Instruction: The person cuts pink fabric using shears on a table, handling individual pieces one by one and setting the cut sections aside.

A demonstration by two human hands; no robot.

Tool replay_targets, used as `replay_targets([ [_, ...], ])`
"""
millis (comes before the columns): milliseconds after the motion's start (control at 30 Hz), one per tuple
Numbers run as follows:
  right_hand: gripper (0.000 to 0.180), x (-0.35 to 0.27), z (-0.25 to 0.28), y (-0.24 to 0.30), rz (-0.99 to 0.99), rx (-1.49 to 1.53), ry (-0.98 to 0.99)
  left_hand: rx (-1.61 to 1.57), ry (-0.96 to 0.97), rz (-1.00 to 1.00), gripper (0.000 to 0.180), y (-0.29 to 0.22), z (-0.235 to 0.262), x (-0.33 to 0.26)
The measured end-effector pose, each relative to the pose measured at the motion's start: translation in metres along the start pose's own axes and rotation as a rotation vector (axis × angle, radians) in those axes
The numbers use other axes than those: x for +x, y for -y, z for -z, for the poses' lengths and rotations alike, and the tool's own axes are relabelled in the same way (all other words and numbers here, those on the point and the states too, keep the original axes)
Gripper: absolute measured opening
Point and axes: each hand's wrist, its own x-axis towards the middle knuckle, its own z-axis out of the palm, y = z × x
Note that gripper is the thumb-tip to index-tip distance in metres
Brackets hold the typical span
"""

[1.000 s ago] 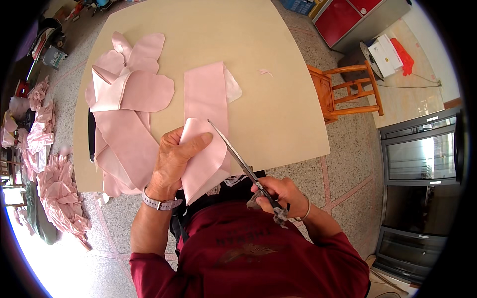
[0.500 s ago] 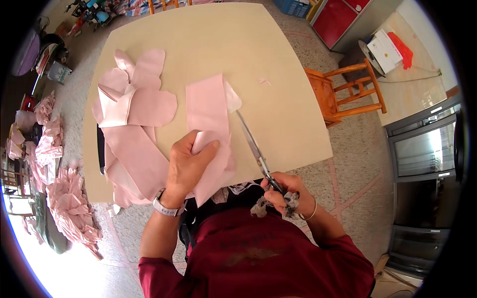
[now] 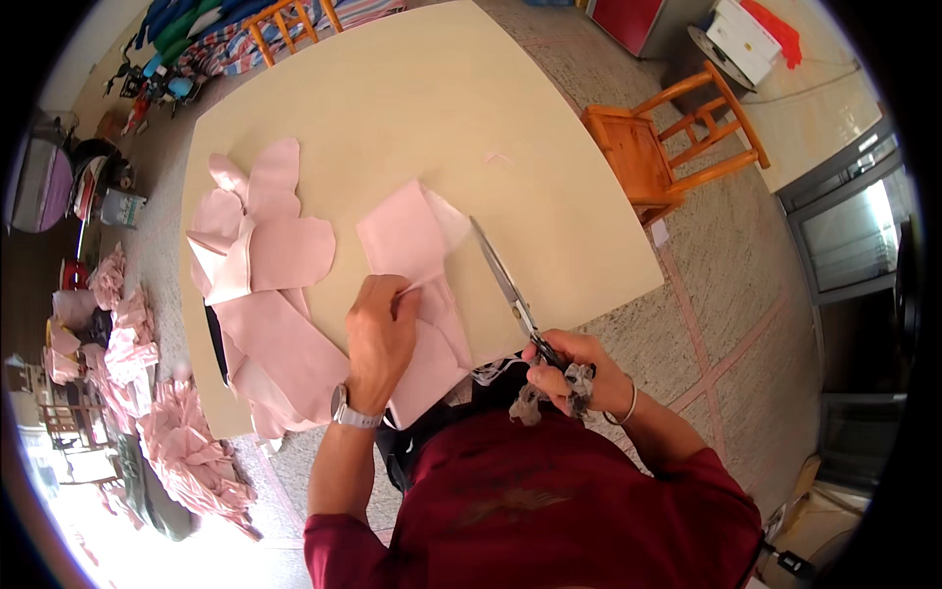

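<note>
My left hand (image 3: 383, 324) pinches an edge of a folded pink fabric strip (image 3: 402, 236) that lies on the beige table (image 3: 392, 98). The strip's near end reaches the table's front edge, and a paler underside shows at its far right corner. In my right hand (image 3: 579, 368) is a pair of large scissors (image 3: 510, 290), held by handles wrapped in grey cloth. Their blades look closed and point away from me, with the tip close to the strip's right side. Left of my left hand, several cut pink fabric pieces (image 3: 275, 255) lie overlapping.
A small pink scrap (image 3: 498, 157) is on the table's far part. One wooden chair (image 3: 638, 157) stands at the right edge, another chair (image 3: 294, 29) at the far edge. Crumpled pink fabric (image 3: 191, 447) is heaped on the floor at left. Glass-fronted cabinets (image 3: 854, 236) stand at right.
My left hand has turned palm-down and now pinches the strip's edge; the lifted fold has come down flatter. The scissors stay in my right hand. The whole view has shifted and tilted.
</note>
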Motion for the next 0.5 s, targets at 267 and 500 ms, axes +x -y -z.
replay_targets([
  [267,0.03,0.033,0.0,0.019,0.065,0.25,-0.166,-0.005,0.138,-0.345,0.016,-0.067,0.027,-0.03],
  [500,0.039,0.064,0.001,0.001,0.263,-0.115,-0.192,-0.104,0.484,-0.649,0.021,-0.081,0.015,-0.058],
])
